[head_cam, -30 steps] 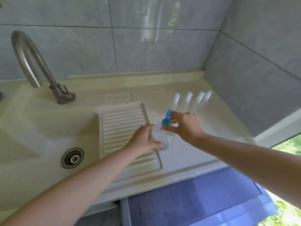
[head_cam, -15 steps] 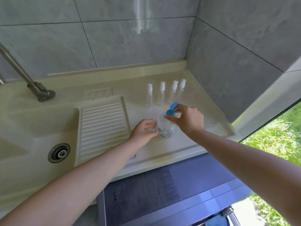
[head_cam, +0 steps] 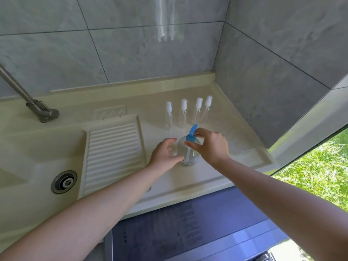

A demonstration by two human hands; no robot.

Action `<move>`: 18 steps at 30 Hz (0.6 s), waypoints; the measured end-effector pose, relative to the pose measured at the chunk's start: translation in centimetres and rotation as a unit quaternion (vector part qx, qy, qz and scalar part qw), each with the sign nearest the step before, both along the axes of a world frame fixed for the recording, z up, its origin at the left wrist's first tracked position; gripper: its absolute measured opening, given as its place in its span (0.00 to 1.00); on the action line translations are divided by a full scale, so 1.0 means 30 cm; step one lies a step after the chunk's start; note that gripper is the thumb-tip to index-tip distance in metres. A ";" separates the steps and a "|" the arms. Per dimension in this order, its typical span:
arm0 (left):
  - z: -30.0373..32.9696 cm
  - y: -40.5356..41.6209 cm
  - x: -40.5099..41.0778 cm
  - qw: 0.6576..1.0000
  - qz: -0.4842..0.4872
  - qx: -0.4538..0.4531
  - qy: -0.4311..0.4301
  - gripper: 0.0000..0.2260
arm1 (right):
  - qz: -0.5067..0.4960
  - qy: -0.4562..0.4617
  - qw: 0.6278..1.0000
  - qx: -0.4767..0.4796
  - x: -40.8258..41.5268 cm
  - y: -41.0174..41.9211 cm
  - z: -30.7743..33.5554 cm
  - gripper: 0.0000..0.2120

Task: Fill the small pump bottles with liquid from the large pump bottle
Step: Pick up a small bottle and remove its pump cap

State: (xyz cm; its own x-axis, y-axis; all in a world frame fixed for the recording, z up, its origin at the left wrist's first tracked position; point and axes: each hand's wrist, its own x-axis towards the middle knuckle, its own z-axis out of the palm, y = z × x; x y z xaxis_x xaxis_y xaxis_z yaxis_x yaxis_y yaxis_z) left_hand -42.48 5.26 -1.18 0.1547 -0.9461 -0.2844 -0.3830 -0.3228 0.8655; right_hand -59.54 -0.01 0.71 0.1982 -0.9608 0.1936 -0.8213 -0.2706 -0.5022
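The large clear pump bottle (head_cam: 189,155) stands upright on the cream counter (head_cam: 216,172), topped by a blue pump head (head_cam: 191,134). My right hand (head_cam: 211,146) pinches the blue collar of that pump between thumb and fingers. My left hand (head_cam: 164,154) cups the bottle's left side, fingers curled against it. Behind them, several small clear pump bottles (head_cam: 183,114) with white caps stand in a row near the wall, untouched.
A ribbed washboard (head_cam: 113,149) slopes into the sink basin, with a drain (head_cam: 64,182) at the left and a metal faucet (head_cam: 40,110) behind. Tiled walls close the back and right. A grey-blue appliance top (head_cam: 188,232) lies below the counter edge.
The view has swung to the right, so the sink sits further left. My left hand has slid a little lower along the bottle's side; my right hand stays on the blue pump.
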 end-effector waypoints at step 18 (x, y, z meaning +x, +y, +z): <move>-0.009 -0.012 -0.004 0.996 0.021 0.038 0.083 0.16 | 0.078 -0.155 0.976 0.129 -0.035 -0.063 -0.050 0.19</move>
State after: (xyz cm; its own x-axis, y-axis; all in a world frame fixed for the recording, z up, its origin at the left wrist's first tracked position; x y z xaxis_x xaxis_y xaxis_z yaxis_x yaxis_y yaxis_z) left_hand -42.59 4.90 -1.45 0.1380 -0.9146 -0.3801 -0.2218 -0.4026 0.8881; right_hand -60.60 -1.89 -0.80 0.3171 -0.9481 0.0225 -0.5770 -0.2117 -0.7889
